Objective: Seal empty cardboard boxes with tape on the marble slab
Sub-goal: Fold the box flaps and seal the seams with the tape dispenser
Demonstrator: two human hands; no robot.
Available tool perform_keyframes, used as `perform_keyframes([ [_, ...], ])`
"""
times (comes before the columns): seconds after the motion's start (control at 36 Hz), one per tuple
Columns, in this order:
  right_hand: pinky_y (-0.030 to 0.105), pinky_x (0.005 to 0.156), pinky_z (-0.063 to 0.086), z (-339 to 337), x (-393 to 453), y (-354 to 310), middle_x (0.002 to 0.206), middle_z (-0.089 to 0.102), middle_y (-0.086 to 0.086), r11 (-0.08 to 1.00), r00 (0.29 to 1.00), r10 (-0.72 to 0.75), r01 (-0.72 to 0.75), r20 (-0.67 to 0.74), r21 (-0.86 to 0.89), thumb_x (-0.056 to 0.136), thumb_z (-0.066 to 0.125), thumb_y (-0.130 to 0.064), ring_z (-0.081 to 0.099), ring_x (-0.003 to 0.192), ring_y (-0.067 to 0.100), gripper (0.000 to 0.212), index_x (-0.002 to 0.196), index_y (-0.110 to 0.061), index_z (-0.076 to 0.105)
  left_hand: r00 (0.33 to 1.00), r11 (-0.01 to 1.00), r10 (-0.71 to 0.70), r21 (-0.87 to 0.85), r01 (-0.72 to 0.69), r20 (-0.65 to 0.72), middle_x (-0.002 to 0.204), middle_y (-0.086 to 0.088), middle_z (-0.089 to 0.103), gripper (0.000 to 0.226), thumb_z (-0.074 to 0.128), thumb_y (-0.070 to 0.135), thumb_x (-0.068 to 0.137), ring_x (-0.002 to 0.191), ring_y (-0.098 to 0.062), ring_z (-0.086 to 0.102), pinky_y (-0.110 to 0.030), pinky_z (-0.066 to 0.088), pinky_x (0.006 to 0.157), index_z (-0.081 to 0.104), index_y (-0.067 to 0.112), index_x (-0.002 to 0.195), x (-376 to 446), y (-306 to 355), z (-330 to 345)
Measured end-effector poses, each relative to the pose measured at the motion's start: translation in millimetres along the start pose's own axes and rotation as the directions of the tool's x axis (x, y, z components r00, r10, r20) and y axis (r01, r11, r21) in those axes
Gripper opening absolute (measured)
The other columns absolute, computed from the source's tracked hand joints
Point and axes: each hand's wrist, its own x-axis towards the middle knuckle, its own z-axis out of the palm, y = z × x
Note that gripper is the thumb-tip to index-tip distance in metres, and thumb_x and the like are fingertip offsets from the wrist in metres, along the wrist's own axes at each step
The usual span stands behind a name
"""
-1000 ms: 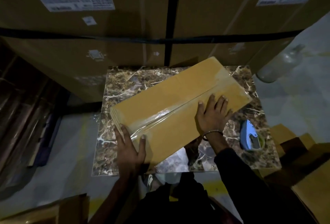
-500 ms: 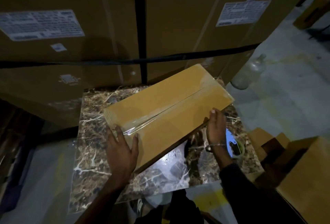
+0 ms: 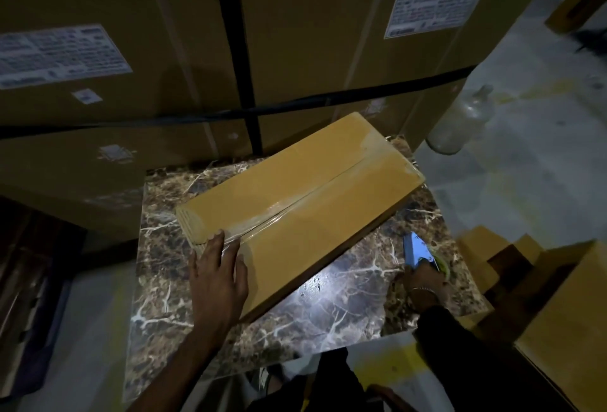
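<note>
1. Right hand (image 3: pixel 423 278) has left the box (image 3: pixel 295 211) and now grips the blue dispenser (image 3: pixel 418 252) on the slab (image 3: pixel 328 310), at 4 o'clock off the box.
2. Left hand (image 3: pixel 218 275) lies flat, fingers spread, on the box's near-left end over the tape (image 3: pixel 259 226).
3. Box lies mid-slab, long axis 8 to 2 o'clock; seam runs the same way.
4. Left hand is nearer.
5. Slab is glossy marble; big cartons (image 3: pixel 295 50) at 12, bottle (image 3: pixel 463 122) at 2, dim room.

Left hand (image 3: pixel 219 272) flat, fingers spread and straight, forearm reaching in from bottom centre. Right hand (image 3: pixel 423 275) curled in a grip, palm down, bracelet on wrist, dark sleeve.
</note>
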Motion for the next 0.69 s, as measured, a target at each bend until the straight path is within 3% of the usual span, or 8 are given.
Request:
perform_keyframes([
  [0.19, 0.058, 0.095, 0.048, -10, -15, -6, 0.115, 0.062, 0.042, 0.988, 0.996, 0.017, -0.004, -0.085, 0.157, 0.092, 0.071, -0.014, 0.06, 0.111, 0.057, 0.044, 0.119, 0.019, 0.06, 1.0, 1.0, 0.002, -0.012, -0.002, -0.022, 0.157, -0.013, 0.052, 0.045, 0.041, 0.034, 0.107, 0.146, -0.03, 0.047, -0.06, 0.027, 0.122, 0.066, 0.015, 0.14, -1, 2, -2],
  [0.25, 0.052, 0.096, 0.046, -27, -27, -13, 0.123, 0.06, 0.039, 0.977, 0.999, 0.023, -0.012, -0.049, 0.211, 0.093, 0.069, -0.025, 0.059, 0.116, 0.052, 0.051, 0.124, 0.015, 0.061, 0.999, 1.0, 0.005, -0.012, -0.006, -0.036, 0.155, -0.014, 0.053, 0.044, 0.043, 0.032, 0.106, 0.143, -0.032, 0.05, -0.06, 0.028, 0.121, 0.067, 0.014, 0.138, -1, 3, -4],
  [0.33, 0.045, 0.096, 0.045, -53, -47, -24, 0.131, 0.059, 0.036, 0.972, 0.997, -0.018, 0.001, 0.072, 0.233, 0.097, 0.069, -0.022, 0.058, 0.121, 0.048, 0.046, 0.128, 0.011, 0.061, 0.999, 1.0, 0.014, -0.009, -0.014, -0.049, 0.154, -0.015, 0.054, 0.043, 0.045, 0.031, 0.105, 0.141, -0.032, 0.052, -0.06, 0.028, 0.121, 0.069, 0.013, 0.136, 0, 4, -6],
  [0.39, 0.038, 0.085, 0.042, -73, -64, -30, 0.115, 0.063, 0.027, 0.967, 0.985, -0.091, 0.052, 0.146, 0.251, 0.096, 0.071, -0.02, 0.062, 0.114, 0.042, 0.02, 0.101, 0.0, 0.07, 0.999, 0.999, 0.031, -0.019, -0.032, -0.043, 0.154, -0.015, 0.054, 0.043, 0.045, 0.031, 0.105, 0.141, -0.032, 0.052, -0.059, 0.026, 0.121, 0.068, 0.013, 0.136, 0, 2, -6],
  [0.44, 0.029, 0.077, 0.035, -92, -84, -33, 0.1, 0.057, 0.011, 0.943, 0.958, -0.191, 0.119, 0.212, 0.31, 0.095, 0.073, -0.02, 0.062, 0.099, 0.026, 0.018, 0.081, -0.016, 0.063, 0.999, 0.999, 0.032, -0.032, -0.032, -0.018, 0.154, -0.015, 0.055, 0.044, 0.042, 0.032, 0.105, 0.142, -0.032, 0.052, -0.061, 0.026, 0.121, 0.068, 0.013, 0.137, 1, 0, -3],
  [0.56, 0.022, 0.073, 0.045, -143, -147, -57, 0.092, 0.062, -0.018, 0.83, 0.858, -0.422, 0.236, 0.292, 0.505, 0.095, 0.074, -0.023, 0.06, 0.093, 0.009, 0.008, 0.098, -0.027, 0.067, 0.998, 0.995, -0.013, -0.098, 0.019, 0.059, 0.156, -0.012, 0.054, 0.048, 0.033, 0.032, 0.107, 0.146, -0.029, 0.048, -0.063, 0.021, 0.122, 0.064, 0.017, 0.139, 2, 0, -4],
  [0.64, 0.023, 0.082, 0.052, -172, -189, -90, 0.105, 0.074, -0.008, 0.739, 0.684, -0.603, 0.283, 0.412, 0.612, 0.093, 0.075, -0.029, 0.069, 0.097, 0.0, 0.02, 0.107, -0.015, 0.072, 0.993, 0.961, 0.023, -0.278, 0.011, 0.12, 0.14, 0.001, 0.066, 0.039, 0.04, 0.035, 0.104, 0.134, -0.024, 0.059, -0.055, 0.028, 0.117, 0.069, 0.028, 0.129, 4, 2, -20],
  [0.69, 0.03, 0.094, 0.055, -180, -203, -112, 0.123, 0.074, -0.003, 0.711, 0.567, -0.65, 0.219, 0.506, 0.669, 0.09, 0.077, -0.037, 0.069, 0.114, 0.009, 0.043, 0.118, -0.005, 0.069, 0.953, 0.789, 0.0, -0.586, 0.185, 0.302, 0.113, 0.015, 0.075, 0.037, 0.049, 0.049, 0.101, 0.116, -0.025, 0.07, -0.044, 0.048, 0.103, 0.073, 0.03, 0.122, 8, 11, -41],
])
